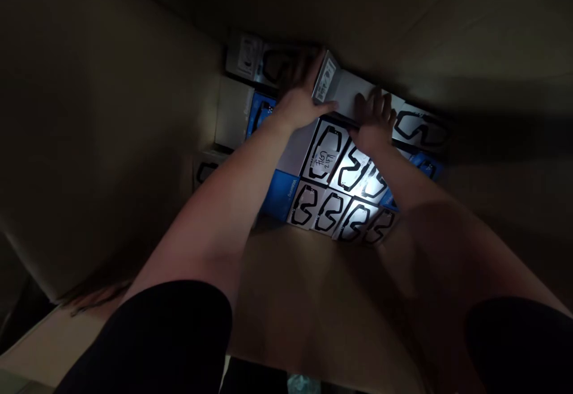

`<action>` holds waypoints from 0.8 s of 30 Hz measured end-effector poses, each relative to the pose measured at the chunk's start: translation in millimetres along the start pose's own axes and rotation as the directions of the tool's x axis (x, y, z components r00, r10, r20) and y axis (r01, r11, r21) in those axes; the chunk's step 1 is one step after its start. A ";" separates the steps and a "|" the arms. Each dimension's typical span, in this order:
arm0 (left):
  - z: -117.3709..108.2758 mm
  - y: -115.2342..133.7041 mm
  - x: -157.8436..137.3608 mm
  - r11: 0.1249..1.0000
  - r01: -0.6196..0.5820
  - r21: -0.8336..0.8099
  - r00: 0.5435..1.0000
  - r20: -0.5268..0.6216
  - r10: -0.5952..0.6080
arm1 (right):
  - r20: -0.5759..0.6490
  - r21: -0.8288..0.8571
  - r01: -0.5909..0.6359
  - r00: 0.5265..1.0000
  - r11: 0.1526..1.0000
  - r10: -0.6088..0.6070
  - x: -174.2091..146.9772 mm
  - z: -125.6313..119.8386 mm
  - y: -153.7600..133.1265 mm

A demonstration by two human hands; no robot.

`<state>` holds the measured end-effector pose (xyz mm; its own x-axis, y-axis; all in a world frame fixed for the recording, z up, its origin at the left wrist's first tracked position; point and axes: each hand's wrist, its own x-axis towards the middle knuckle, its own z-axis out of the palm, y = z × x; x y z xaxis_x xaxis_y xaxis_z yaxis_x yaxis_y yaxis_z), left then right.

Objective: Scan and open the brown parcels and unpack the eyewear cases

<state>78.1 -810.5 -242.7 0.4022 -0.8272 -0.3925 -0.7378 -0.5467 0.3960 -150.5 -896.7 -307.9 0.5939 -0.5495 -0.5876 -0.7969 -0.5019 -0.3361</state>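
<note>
Deep in a large cardboard carton, both my hands are at a white box (351,91) in the far row, its labelled end (326,76) facing up and left. My left hand (298,98) is at that end, thumb along the near edge and fingers, dark and blurred, around the left side. My right hand (376,122) rests on the box's right part, fingers spread over its face and thumb at the near edge. Just below lies a white box with handwriting (323,160) and a black outline picture. The far side of the held box is hidden.
Several white boxes with black outline pictures (330,210) are packed in rows, with blue boxes (281,196) among them. Tall cardboard walls (111,113) surround them on the sides. A near cardboard wall (286,286) lies under my forearms. The light is dim.
</note>
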 end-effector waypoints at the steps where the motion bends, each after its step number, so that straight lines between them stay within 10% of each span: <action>1: 4.3 2.4 0.5 1.000 -0.026 0.005 0.999 0.027 0.026 | 0.005 0.006 0.011 1.000 1.000 -0.011 2.3 -2.4 -4.6; 11: 4.7 -1.1 -8.1 0.996 -0.070 0.051 0.993 0.102 0.064 | 0.073 -0.086 0.061 0.996 0.994 -0.054 12.9 4.2 -10.1; 18: 49.9 13.5 -0.9 0.991 0.112 0.069 0.979 0.166 -0.122 | 0.028 -0.034 0.105 0.994 0.994 -0.105 10.5 14.1 1.5; 24: 17.9 -16.1 -9.2 0.992 -0.039 -0.119 0.994 0.094 0.051 | -0.097 0.060 0.127 0.988 0.990 -0.120 0.5 4.3 38.1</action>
<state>76.5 -791.7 -260.4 0.3116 -0.8379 -0.4481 -0.6830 -0.5253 0.5074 -181.1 -913.2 -324.2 0.6934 -0.5476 -0.4683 -0.7205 -0.5265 -0.4513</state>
